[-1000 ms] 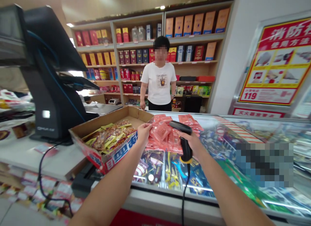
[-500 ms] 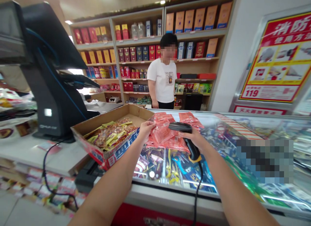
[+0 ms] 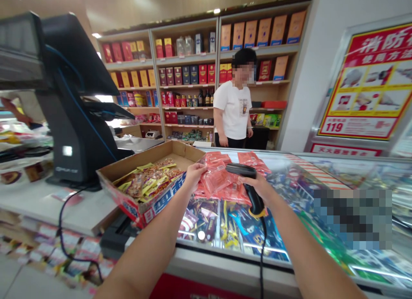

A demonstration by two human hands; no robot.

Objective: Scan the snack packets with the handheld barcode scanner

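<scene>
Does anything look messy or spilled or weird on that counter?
Nothing looks spilled or broken. The red packets are a bit messy, though: they lie in a loose heap on the glass case, while the yellow packets sit inside the cardboard box.

At centre, the scanner [image 3: 242,169] is black touched with yellow, the packets [image 3: 216,181] coral-red; at left, the carton [image 3: 162,201] mixes brown, red, white and blue; at right, a strip [image 3: 317,172] bears red-and-white diagonal stripes.
</scene>
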